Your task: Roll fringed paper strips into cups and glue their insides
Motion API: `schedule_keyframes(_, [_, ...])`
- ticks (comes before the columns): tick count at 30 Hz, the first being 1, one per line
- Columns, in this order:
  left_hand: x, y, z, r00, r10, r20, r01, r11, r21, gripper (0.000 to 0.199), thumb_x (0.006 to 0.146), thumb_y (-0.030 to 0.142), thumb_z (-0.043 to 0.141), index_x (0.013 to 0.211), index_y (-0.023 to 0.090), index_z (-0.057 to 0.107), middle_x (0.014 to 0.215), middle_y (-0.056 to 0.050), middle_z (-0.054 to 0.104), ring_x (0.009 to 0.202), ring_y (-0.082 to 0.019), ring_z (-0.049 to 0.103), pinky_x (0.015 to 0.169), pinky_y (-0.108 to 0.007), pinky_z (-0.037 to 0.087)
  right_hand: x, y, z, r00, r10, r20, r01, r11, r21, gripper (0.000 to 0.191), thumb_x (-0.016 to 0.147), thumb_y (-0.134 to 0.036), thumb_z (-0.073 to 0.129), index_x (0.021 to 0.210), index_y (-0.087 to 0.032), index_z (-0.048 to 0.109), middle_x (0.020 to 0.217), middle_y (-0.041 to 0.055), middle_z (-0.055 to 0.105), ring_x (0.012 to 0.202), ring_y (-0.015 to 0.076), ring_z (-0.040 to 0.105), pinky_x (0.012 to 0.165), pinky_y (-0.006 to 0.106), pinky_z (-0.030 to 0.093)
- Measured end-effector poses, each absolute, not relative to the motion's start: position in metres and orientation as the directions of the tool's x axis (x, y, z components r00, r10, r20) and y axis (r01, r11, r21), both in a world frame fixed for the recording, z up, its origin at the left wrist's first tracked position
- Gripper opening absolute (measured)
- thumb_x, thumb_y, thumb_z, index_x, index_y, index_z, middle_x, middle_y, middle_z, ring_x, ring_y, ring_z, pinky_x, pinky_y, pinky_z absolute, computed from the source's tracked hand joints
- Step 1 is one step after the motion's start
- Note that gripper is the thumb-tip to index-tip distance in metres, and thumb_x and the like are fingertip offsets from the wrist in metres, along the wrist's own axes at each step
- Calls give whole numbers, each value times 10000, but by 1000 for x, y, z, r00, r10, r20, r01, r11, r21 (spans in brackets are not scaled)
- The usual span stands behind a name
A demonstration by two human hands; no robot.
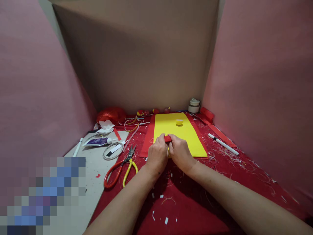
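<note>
My left hand and my right hand meet over the near edge of a stack of yellow sheets. Between the fingertips of both shows a small red ribbed piece, pinched from either side. A bit of yellow peeks out below it, mostly covered by the fingers, so its shape cannot be made out. Farther back on the yellow sheets rests a small yellow cup-shaped piece. Red sheets show under and beside the yellow ones.
Left of my forearm lie red-handled scissors and a yellow-handled tool. A grey board carries a glue tube and a ring. On the right are a white pen and red strips. Scraps litter the red cloth.
</note>
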State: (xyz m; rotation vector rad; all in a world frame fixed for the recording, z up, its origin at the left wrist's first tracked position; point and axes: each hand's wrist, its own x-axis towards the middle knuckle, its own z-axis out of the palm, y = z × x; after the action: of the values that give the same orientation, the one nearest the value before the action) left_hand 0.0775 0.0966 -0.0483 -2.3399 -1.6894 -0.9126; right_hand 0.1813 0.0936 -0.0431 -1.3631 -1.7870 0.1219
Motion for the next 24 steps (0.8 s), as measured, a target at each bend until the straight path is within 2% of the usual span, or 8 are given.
schedule_keyframes(5, [77,97,-49,222,825,519,898,-380,220,268,848,55,365,1080,96,491,878,-108,656,846,-194,648,741,-293,503,181,94,-45,-35,806,591,720,431,-544,315,778,-83,399,991,-87,632,886,147,699,779,222,649,720,301,475])
schedule_keyframes(10, [78,97,-47,234,839,492,916,-359,177,268,852,81,392,1106,74,480,903,-128,651,829,-211,655,717,-306,515,181,96,-47,-75,773,630,763,452,-463,337,775,-85,397,1033,-49,611,912,182,687,816,253,645,739,353,486])
schedule_keyframes(12, [77,97,-47,246,832,497,911,-373,174,262,854,73,384,1096,73,485,914,-131,651,836,-203,655,718,-292,516,182,96,-47,-51,765,642,726,469,-502,334,778,-82,401,1034,-74,615,939,163,689,838,232,645,761,330,485])
schedule_keyframes(15, [77,97,-49,247,822,513,916,-371,152,278,856,69,376,1115,72,475,921,-130,652,827,-195,657,707,-283,518,182,95,-46,-41,793,608,707,453,-543,301,782,-70,399,964,-98,637,886,136,695,773,212,646,716,307,490])
schedule_keyframes(19, [78,96,-49,256,810,527,930,-355,94,290,867,110,391,1148,74,457,946,-134,647,799,-198,660,675,-286,523,182,94,-46,-103,772,628,750,474,-461,270,804,-97,401,954,-85,626,856,153,682,753,230,631,697,337,486])
schedule_keyframes(24, [79,94,-44,279,834,475,928,-361,89,281,865,95,401,1139,75,461,956,-128,647,817,-190,658,692,-272,520,183,95,-46,-33,778,628,693,471,-547,293,796,-87,407,981,-98,634,905,146,691,805,217,641,753,313,480])
